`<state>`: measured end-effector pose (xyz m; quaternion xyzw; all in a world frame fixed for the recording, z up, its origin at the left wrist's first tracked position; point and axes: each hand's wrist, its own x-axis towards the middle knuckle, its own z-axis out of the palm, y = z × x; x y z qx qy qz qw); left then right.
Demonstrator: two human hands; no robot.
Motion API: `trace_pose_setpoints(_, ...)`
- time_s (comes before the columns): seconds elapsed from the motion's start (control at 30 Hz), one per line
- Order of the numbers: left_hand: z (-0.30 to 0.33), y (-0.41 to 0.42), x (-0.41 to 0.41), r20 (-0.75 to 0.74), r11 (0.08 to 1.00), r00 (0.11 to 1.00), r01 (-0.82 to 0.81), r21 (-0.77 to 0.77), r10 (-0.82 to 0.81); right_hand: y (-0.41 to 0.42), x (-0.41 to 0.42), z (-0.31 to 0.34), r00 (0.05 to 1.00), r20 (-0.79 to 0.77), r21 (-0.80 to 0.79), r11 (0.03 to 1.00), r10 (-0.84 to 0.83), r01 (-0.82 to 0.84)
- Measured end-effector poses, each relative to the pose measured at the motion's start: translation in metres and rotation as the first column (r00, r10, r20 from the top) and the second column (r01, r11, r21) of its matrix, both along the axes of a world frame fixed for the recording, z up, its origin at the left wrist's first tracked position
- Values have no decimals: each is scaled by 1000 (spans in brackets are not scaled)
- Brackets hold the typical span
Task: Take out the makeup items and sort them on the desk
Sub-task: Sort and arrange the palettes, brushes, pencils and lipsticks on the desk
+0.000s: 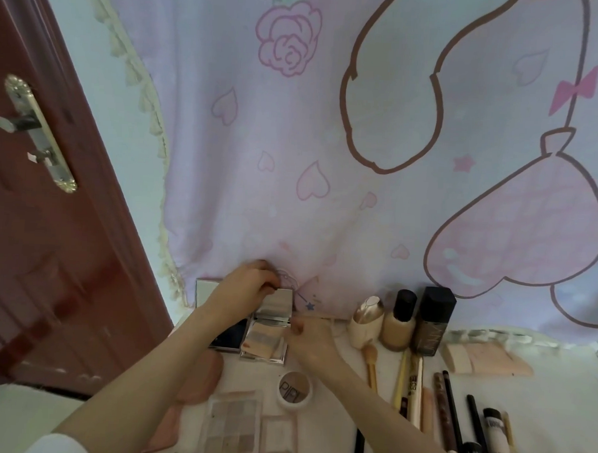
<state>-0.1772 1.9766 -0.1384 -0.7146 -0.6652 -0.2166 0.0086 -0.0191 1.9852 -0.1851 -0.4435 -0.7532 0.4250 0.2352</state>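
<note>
Head view: square clear-cased compact with mirrored lid (269,331) stands open at the far counter (334,409) edge. Left hand (247,285) pinches the lid top; right hand (308,336) grips the base corner. Step in hand: positioning. Next move likely requires closing the lid, then aligning beside the dark compact (231,333).

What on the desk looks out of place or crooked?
Little stands out. The cream bottle leans toward the foundation bottle instead of standing upright. The left hand and right hand hold the mirrored compact open.
</note>
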Motion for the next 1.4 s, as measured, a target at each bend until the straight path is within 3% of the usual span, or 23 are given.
trace_pose_setpoints(0.07,-2,-1,0,1,999,1000,-16,30,16,-2,2,-3,990,130,119,991,50,-65)
trace_pose_setpoints(0.17,-2,-1,1,-9,999,1000,-15,35,15,-6,7,-8,978,194,253,959,76,-124)
trace_pose_setpoints(0.37,-2,-1,2,-74,999,997,-19,27,21,-11,7,-12,940,332,334,922,78,-195)
trace_pose_setpoints(0.5,-4,-3,3,-104,999,994,-26,33,29,-12,8,-13,943,331,373,910,48,-178)
trace_pose_setpoints(1.03,-9,-9,11,-126,989,991,-32,142,50,-18,8,-14,951,305,358,919,55,-168)
trace_pose_setpoints(1.17,-10,-16,8,-121,994,992,-19,108,32,-17,14,-10,956,264,274,940,131,-205)
trace_pose_setpoints(1.4,-10,-28,12,-210,994,978,43,101,-21,-14,41,-1,893,359,108,938,272,-330)
